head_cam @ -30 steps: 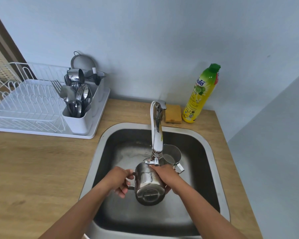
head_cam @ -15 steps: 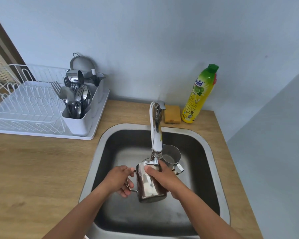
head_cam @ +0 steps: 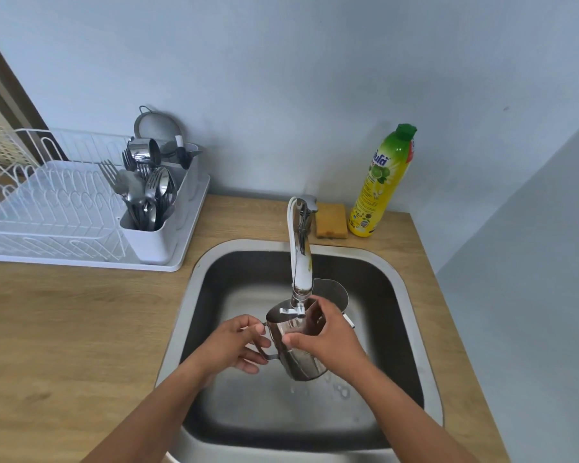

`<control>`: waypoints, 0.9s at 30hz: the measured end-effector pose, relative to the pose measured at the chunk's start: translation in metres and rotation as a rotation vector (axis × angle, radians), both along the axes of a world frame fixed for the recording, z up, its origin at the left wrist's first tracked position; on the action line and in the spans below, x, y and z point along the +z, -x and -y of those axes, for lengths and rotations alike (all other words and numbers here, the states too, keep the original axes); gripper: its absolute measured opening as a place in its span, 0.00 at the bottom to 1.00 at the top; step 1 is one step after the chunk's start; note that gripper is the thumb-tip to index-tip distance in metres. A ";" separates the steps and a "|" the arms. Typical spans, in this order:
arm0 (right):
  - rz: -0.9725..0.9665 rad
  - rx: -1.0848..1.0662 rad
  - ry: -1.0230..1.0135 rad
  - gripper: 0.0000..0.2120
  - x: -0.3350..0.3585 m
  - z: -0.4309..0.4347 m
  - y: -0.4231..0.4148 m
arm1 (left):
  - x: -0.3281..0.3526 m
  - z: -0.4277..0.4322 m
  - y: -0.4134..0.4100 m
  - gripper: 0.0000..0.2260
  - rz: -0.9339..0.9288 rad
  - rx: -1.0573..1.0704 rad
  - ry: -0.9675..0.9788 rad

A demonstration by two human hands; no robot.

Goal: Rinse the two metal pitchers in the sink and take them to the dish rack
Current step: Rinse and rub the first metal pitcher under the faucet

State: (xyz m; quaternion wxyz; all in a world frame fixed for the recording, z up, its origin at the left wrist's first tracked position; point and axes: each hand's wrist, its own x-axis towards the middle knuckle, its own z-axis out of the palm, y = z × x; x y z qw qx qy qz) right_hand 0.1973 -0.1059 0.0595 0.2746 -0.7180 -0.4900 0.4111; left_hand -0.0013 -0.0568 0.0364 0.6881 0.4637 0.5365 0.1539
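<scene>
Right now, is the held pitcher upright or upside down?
Upright, slightly tilted: the pitcher has its mouth up under the faucet; left hand grips its handle, right hand its side.

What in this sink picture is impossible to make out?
Head view only:
- Second pitcher: mostly hidden behind faucet and right hand.
- Held pitcher: inside blocked by faucet tip and fingers.
- Bottle: label print too small.
- Dish rack: left end cut by the frame edge.

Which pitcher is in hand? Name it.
The nearer pitcher, under the faucet: the left hand grips its handle, the right hand its body. The other pitcher stands behind it.
</scene>
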 end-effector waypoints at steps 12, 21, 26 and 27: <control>0.284 0.114 -0.234 0.42 0.004 0.007 -0.007 | 0.001 -0.001 -0.010 0.08 0.055 0.047 -0.082; 0.241 0.008 -0.288 0.39 -0.014 -0.002 -0.010 | 0.002 -0.004 -0.012 0.04 -0.029 0.115 -0.288; 0.168 -0.032 -0.232 0.39 -0.026 -0.007 -0.003 | 0.010 -0.005 -0.001 0.04 -0.157 0.050 -0.479; 0.143 -0.032 -0.209 0.40 -0.028 -0.008 -0.001 | 0.012 -0.005 0.001 0.04 -0.207 0.035 -0.521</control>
